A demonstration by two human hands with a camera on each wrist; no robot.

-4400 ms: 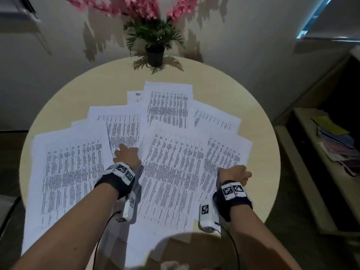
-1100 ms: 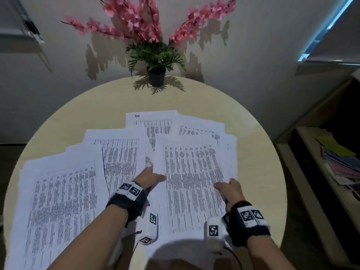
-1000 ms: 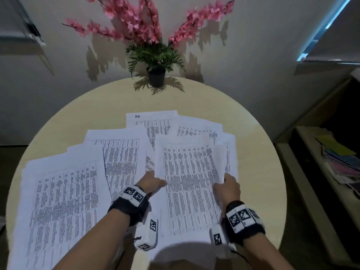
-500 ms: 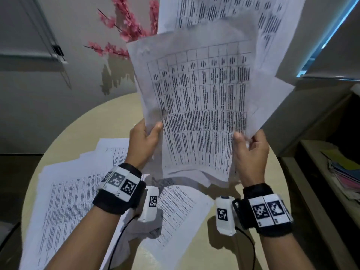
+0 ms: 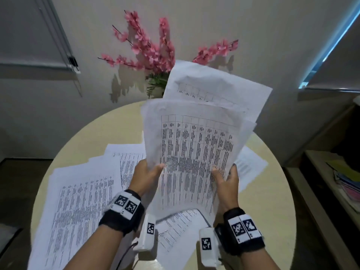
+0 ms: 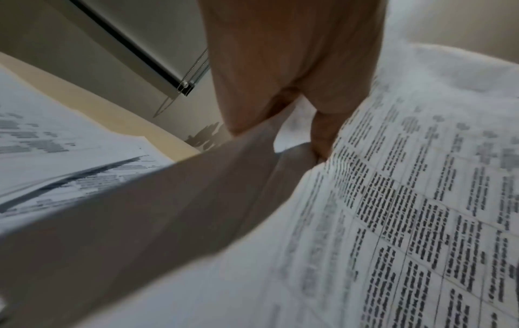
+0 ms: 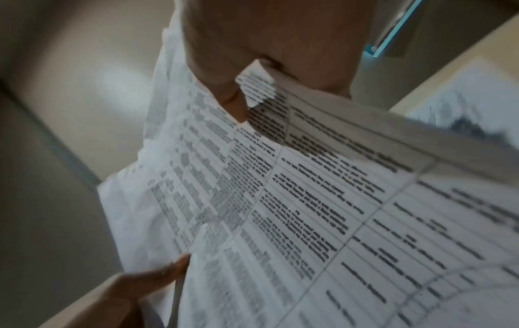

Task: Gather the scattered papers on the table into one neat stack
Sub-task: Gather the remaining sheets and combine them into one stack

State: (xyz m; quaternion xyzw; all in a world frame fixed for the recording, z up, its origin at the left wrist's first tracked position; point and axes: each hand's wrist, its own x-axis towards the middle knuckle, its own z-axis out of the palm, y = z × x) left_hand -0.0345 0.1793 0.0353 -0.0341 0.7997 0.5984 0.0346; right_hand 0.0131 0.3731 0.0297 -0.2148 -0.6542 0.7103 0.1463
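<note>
Both arms reached up from the bottom of the head view, bare, each with a black band and white tags at the wrist. The left hand [image 5: 145,177] sat a little left of the middle of the frame, its thumb lying on the front of the held papers [image 5: 194,152] and its fingers tucked behind them. The right hand [image 5: 227,181] sat a little right of the middle, thumb in front, fingers curled round the sheets' right edge. Both hands were lifted above the worktop, level with each other.
</note>
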